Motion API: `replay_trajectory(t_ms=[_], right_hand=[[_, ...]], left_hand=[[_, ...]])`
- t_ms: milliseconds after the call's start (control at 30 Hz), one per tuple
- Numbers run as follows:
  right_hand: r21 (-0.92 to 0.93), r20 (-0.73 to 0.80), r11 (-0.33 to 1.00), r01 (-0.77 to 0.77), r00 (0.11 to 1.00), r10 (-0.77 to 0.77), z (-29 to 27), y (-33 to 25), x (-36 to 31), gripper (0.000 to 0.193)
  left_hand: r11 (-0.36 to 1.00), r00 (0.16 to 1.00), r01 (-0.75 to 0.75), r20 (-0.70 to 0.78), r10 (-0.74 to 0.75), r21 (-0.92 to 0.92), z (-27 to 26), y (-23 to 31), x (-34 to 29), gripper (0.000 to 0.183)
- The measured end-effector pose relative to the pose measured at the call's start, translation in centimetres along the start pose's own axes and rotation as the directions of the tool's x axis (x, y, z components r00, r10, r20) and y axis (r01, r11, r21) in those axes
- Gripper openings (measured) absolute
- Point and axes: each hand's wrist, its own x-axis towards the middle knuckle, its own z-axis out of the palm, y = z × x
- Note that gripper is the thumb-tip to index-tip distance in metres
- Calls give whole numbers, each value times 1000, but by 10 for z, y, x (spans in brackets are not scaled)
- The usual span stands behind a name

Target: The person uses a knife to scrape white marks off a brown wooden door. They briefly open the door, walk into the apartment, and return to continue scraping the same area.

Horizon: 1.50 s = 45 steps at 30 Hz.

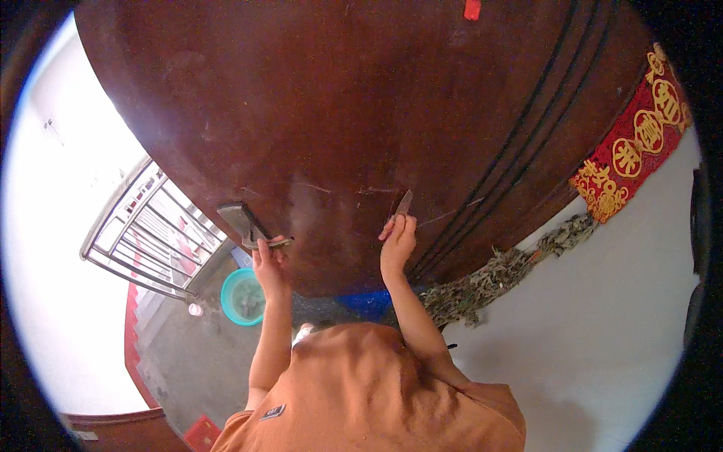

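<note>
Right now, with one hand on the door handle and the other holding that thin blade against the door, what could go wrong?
1. The right hand pinches the thin blade at its base against the dark wooden door; a slip could nick the fingers or add to the scratches.
2. The left hand grips the door handle; if the door swings, the blade may skid.
3. The teal basin stands on the floor near the door's edge and might get knocked.

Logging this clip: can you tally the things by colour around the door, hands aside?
Brown: 1, the door
Grey: 2, the handle and the blade
Red: 1, the banner
Teal: 1, the basin
Green: 1, the dried leaves
Total: 6
</note>
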Motion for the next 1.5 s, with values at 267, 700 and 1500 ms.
replay_trajectory(t_ms=[267, 700, 1500], right_hand=[[-288, 72, 953, 89, 995, -71, 24, -15, -10, 23], [-209, 114, 978, -3, 993, 27, 34, -15, -16, 22], [-545, 209, 616, 568, 804, -556, -5, -34, 17, 10]], left_hand=[[1000, 1000, 6, 25, -6, -9, -1, -1, -3, 19], [999, 999, 37, 23, -36, -29, 2, 2, -7, 19], [998, 997, 67, 44, -66, -4, -10, 4, -4, 19]])
